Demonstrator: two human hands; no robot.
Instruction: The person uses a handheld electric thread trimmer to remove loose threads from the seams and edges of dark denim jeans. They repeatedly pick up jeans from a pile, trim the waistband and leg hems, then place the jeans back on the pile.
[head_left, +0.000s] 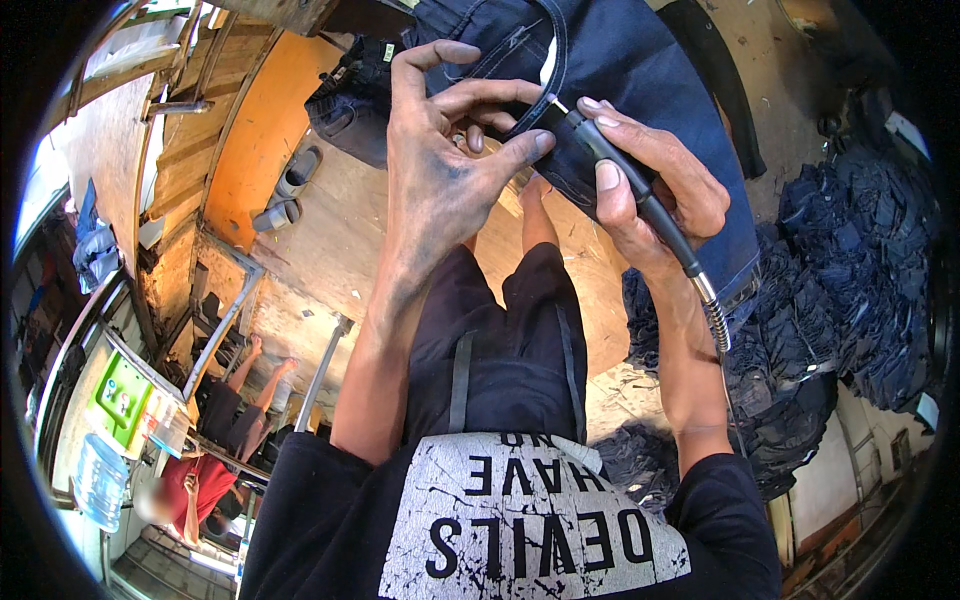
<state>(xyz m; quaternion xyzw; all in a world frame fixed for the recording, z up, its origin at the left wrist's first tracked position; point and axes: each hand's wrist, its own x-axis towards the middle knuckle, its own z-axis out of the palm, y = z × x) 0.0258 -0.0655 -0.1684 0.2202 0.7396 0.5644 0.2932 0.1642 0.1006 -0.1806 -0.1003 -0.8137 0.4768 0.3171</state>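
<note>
Between the thumb and fingers of my left hand (440, 165) is the edge of a narrow dark denim strip (562, 45), which curves up in a loop. Dark smudges mark that hand, and its index finger is raised and bent. My right hand (665, 175) is wrapped round a black pen-shaped tool (655, 215) with a thin metal tip and a spring sleeve at its cord end. The tip is right at the strip, close to my left fingers; I cannot tell whether it touches. Behind both hands spreads a dark blue denim garment (650, 70).
Heaps of dark cloth (850, 250) lie to the right. Grey slippers (290, 185) rest on the wooden floor (330, 240) by an orange panel (275, 120). At the lower left are a person in a red top (200, 490), a water jug (98, 480) and a green tray (118, 393).
</note>
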